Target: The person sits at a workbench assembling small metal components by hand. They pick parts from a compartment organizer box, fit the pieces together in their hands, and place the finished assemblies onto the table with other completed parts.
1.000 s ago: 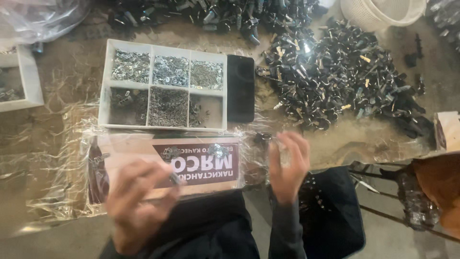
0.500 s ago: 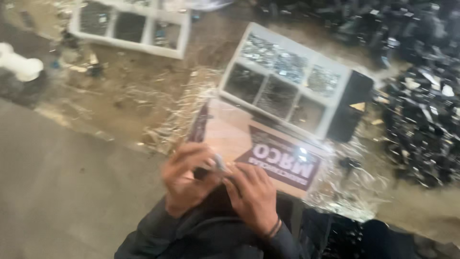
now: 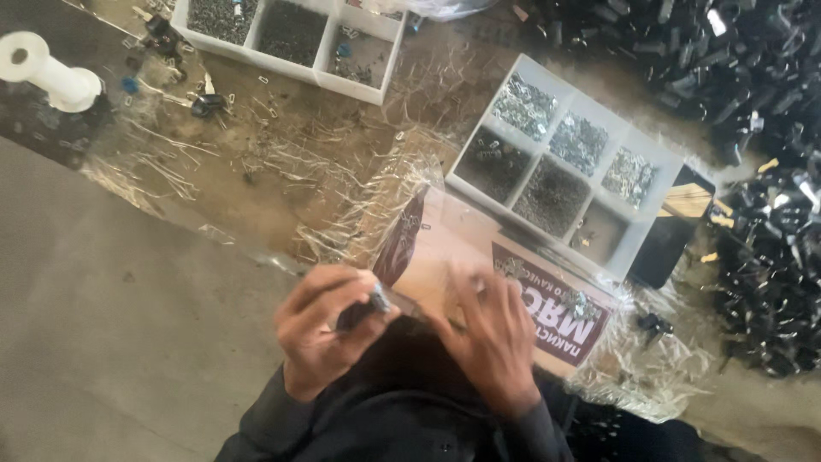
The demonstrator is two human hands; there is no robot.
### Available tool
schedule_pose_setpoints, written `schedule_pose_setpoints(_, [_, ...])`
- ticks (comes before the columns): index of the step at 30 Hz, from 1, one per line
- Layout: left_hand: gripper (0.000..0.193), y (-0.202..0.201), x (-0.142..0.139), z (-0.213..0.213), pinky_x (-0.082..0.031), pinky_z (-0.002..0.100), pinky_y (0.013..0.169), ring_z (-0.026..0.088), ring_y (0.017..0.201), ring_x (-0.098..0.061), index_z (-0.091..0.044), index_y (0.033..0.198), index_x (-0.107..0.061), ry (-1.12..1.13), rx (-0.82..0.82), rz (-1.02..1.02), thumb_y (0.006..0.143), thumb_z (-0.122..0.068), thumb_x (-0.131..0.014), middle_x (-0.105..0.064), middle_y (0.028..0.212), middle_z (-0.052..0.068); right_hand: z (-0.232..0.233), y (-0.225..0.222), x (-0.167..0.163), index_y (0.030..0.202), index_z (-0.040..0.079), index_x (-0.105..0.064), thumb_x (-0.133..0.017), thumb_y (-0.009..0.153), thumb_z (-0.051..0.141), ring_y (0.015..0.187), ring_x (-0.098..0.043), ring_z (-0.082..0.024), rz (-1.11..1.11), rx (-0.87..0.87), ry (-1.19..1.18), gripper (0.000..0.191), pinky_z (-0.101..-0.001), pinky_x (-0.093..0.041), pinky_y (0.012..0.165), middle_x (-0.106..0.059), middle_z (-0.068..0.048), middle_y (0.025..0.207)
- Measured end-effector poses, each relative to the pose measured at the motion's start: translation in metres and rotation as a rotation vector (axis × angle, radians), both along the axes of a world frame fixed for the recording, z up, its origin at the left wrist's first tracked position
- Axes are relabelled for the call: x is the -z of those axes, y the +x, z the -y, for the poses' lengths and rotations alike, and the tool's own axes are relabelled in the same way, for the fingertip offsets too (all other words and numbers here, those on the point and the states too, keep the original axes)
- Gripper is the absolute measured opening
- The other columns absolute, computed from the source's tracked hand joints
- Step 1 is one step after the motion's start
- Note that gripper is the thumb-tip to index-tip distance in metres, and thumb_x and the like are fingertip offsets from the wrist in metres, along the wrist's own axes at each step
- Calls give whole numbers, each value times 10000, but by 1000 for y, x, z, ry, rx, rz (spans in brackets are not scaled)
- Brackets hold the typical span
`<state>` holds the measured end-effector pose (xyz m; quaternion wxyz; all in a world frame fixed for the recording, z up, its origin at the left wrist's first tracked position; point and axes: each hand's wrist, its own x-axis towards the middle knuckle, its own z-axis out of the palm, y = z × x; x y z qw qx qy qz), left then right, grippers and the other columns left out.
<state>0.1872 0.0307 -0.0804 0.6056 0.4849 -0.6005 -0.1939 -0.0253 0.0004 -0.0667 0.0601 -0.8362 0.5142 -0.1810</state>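
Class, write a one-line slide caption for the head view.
Left hand pinches a small dark part; right hand rests beside a white compartment tray.

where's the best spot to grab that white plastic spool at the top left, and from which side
Probably the narrow middle shaft of the white plastic spool, taken from above. It lies on its side on the table, with a wide round flange at the left end and a thicker end at the right; the slimmer waist between them gives fingers a natural seat. Both hands are far from it.
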Motion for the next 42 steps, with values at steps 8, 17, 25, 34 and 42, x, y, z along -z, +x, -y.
schedule_pose_setpoints(8, [388,-33,9,30,-597,322,799,226,934,-728,-92,1120,-740,75,283,19,770,-88,-908,-708,1106,89,-28,-45,38,1005,54,-734,-759,891,16,871,-704,-226,686,-34,108,123,-326,-564,772,-715,-95,976])
schedule_pose_setpoints(17, [429,-67,8,23,-585,333,881,242,1027,-725,-76,1151,-713,132,390,-14,770,-119,-905,-725,1126,83,-33,-34,3,963,-8,-708,-805,826,-86,822,-698,-186,778,188,-57,185,-260,-537,718,-720,-140,945])
schedule_pose_setpoints(25, [424,-74,10,22,-581,333,908,241,1045,-723,-96,1141,-716,150,409,-15,757,-111,-897,-726,1126,76,-18,-42,0,949,26,-703,-813,792,-56,831,-704,-220,669,71,-89,208,-295,-556,760,-729,-96,921])
schedule_pose_setpoints(34, [412,-77,14,31,-570,327,881,223,1031,-719,-115,1116,-744,136,368,24,740,-80,-908,-732,1113,36,-16,-55,15,1108,6,-699,-704,907,1,856,-687,-179,885,114,328,202,-274,-570,734,-698,-76,1041])
schedule_pose_setpoints(42, [422,-42,12,38,-624,303,881,198,1019,-741,-78,1125,-730,188,316,-117,745,-55,-912,-718,1137,82,19,-22,32,1111,42,-697,-746,931,117,812,-642,-187,771,170,514,202,-301,-530,687,-655,-66,948])
